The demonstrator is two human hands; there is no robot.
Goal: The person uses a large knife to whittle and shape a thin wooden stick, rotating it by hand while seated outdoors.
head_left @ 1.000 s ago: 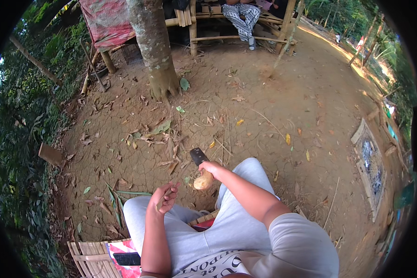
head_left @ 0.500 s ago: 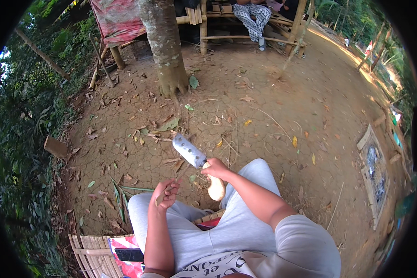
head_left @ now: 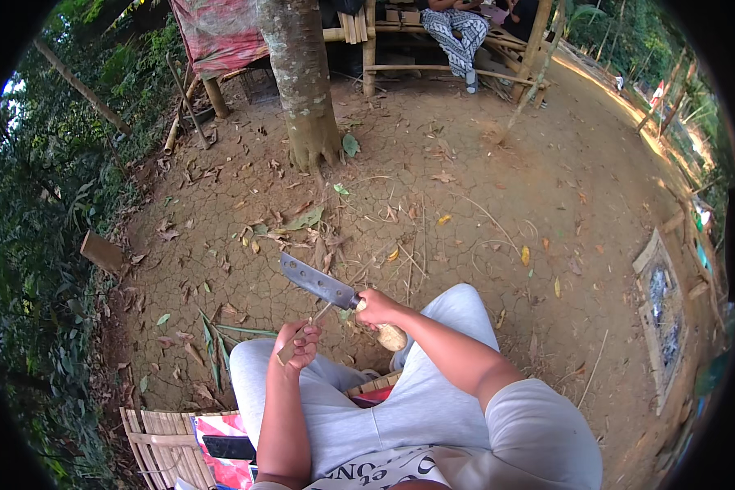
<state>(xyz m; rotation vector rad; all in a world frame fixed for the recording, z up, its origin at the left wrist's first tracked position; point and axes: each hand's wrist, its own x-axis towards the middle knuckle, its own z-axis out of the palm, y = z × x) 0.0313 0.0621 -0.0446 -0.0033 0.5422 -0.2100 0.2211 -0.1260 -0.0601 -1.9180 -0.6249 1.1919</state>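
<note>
My right hand [head_left: 377, 309] is wrapped round the pale wooden handle of a large knife [head_left: 322, 283]. Its broad dark blade has a row of holes and points up and left, away from my body. In my left hand [head_left: 302, 341], fingers closed, is a thin wooden strip [head_left: 287, 351]. The strip's narrow tip slants up toward the blade near the handle; I cannot tell whether they touch. Both hands are above my lap, the left one over my left knee and the right one beside my right knee.
I sit on a bamboo slat seat [head_left: 151, 449] with a dark phone [head_left: 229, 447] at my left. Dry leaves and twigs litter the cracked earth. A tree trunk [head_left: 302, 90] stands ahead. Behind it, a person [head_left: 456, 37] sits at a bamboo shelter. A wooden-framed ash pit [head_left: 660, 318] is at right.
The knife has turned in my right hand: its blade shows narrower and darker, and lies lower and further left. My left hand keeps the strip, now nearer the blade. The view has shifted slightly.
</note>
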